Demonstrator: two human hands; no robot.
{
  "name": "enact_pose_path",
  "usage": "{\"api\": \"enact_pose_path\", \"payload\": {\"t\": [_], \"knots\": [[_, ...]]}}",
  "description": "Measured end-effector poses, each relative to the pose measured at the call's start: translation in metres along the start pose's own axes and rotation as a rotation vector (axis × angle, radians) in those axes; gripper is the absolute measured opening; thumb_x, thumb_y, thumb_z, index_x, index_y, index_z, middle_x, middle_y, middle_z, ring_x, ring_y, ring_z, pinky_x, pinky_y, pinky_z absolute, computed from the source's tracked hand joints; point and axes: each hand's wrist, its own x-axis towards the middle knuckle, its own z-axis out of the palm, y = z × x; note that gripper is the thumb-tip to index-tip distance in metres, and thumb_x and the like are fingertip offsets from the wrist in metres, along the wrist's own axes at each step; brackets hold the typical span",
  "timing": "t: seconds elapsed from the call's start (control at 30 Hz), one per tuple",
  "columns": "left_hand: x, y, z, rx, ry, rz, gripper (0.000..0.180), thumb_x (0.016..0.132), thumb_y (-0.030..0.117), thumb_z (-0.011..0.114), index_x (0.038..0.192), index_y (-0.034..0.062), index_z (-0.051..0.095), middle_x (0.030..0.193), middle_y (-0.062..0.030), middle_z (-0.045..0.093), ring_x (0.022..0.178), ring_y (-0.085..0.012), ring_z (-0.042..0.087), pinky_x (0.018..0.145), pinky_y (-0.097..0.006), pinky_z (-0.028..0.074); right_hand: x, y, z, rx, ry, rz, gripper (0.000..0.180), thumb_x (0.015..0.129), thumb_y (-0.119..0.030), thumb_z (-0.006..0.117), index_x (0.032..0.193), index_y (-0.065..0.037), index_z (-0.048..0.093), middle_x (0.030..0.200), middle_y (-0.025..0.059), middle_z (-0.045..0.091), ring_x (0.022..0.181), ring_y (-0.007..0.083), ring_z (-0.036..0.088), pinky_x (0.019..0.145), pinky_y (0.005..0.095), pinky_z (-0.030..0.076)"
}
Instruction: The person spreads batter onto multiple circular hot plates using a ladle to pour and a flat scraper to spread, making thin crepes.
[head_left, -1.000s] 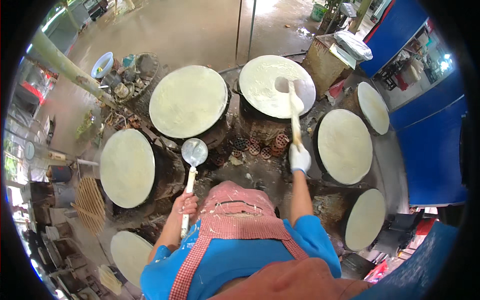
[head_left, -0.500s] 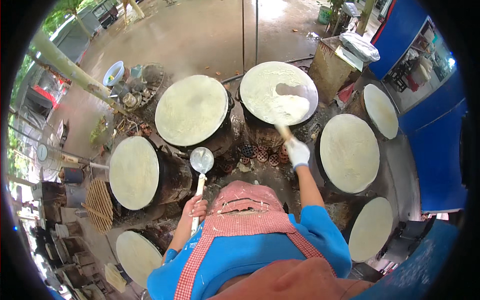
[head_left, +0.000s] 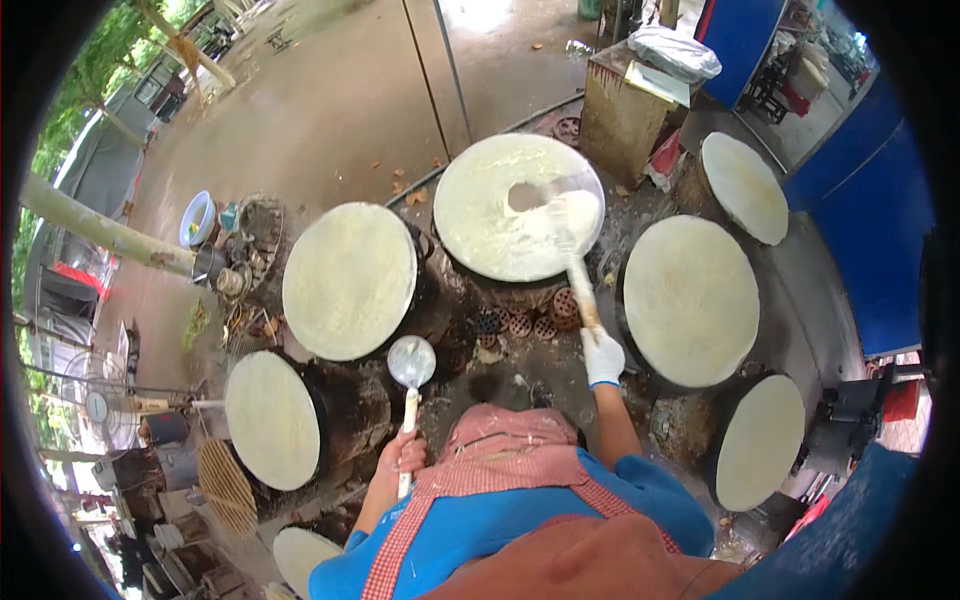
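My bare left hand (head_left: pixel 401 457) is wrapped round the white handle of a ladle (head_left: pixel 411 362), whose round metal bowl is held up in front of me. My right hand (head_left: pixel 602 357), in a white glove, grips the wooden handle of a batter spreader (head_left: pixel 582 295). The spreader's head is blurred by motion and rests on the right part of the far round griddle (head_left: pixel 475 225). Pale batter coats that griddle, with a thick white mound (head_left: pixel 578 218) around the spreader's head. A brown patch (head_left: pixel 524 196) shows in the coating.
More coated griddles stand around me: front left (head_left: pixel 350 280), left (head_left: pixel 272 420), right (head_left: pixel 690 300), far right (head_left: pixel 745 188) and near right (head_left: pixel 760 442). Perforated briquettes (head_left: pixel 520 325) lie below the far griddle. A stained cabinet (head_left: pixel 625 120) stands behind; a slatted round board (head_left: pixel 226 487) is at left.
The view has turned, shifting the griddles in it. My right hand has come nearer my body, drawing the spreader toward the far griddle's right side. My left hand still holds the ladle.
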Motion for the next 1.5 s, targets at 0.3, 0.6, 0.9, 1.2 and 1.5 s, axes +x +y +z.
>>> {"api": "enact_pose_path", "payload": {"t": [0.3,0.6,0.9,1.2,1.5], "knots": [[-0.027,-0.019,-0.017,0.262,0.111,0.171,0.033,0.092,0.011,0.041,0.122,0.0235,0.046,0.056,0.002,0.032,0.039,-0.0064,0.029,0.033,-0.019,0.026,0.193,-0.074,-0.004,0.552,-0.009,0.26,0.037,0.073,-0.034,0.062,0.088,-0.001,0.065,0.077,0.0186,0.065,0.067,0.019,0.062,0.062,0.0362,0.047],[-0.027,0.013,-0.02,0.118,0.174,0.007,0.03,0.092,0.02,0.042,0.063,0.0148,0.038,0.047,0.0038,0.031,0.038,-0.0059,0.031,0.033,-0.022,0.025,0.107,-0.083,0.007,0.722,-0.072,0.205,0.032,0.072,-0.029,0.066,0.101,-0.014,0.067,0.053,-0.0022,0.051,0.047,0.0134,0.049,0.047,0.0306,0.041],[-0.014,0.027,-0.029,-0.034,0.115,0.072,0.014,0.092,0.018,0.042,0.097,0.0197,0.055,0.053,0.001,0.033,0.036,-0.0075,0.029,0.031,-0.021,0.028,0.055,-0.096,0.032,0.69,-0.26,0.353,0.033,0.073,-0.017,0.068,0.104,-0.008,0.066,0.069,-0.0017,0.061,0.048,0.0037,0.047,0.042,0.0215,0.037],[0.022,0.027,0.015,-0.042,0.234,0.091,0.009,0.091,0.018,0.043,0.089,0.0187,0.052,0.052,0.001,0.032,0.035,-0.0082,0.028,0.028,-0.022,0.024,0.135,-0.079,-0.02,-0.504,-0.196,-0.202,0.025,0.083,-0.039,0.049,0.1,-0.024,0.062,0.073,0.019,0.062,0.066,0.0352,0.061,0.061,0.0465,0.047],[0.167,0.09,0.116,0.389,0.133,0.174,0.02,0.084,0.009,0.052,0.074,0.0115,0.036,0.047,0.001,0.032,0.033,-0.0087,0.029,0.028,-0.021,0.022,0.092,-0.051,-0.058,-0.579,-0.178,-0.195,0.029,0.081,-0.043,0.051,0.093,-0.02,0.064,0.07,0.016,0.061,0.066,0.0344,0.061,0.059,0.0462,0.047]]}}
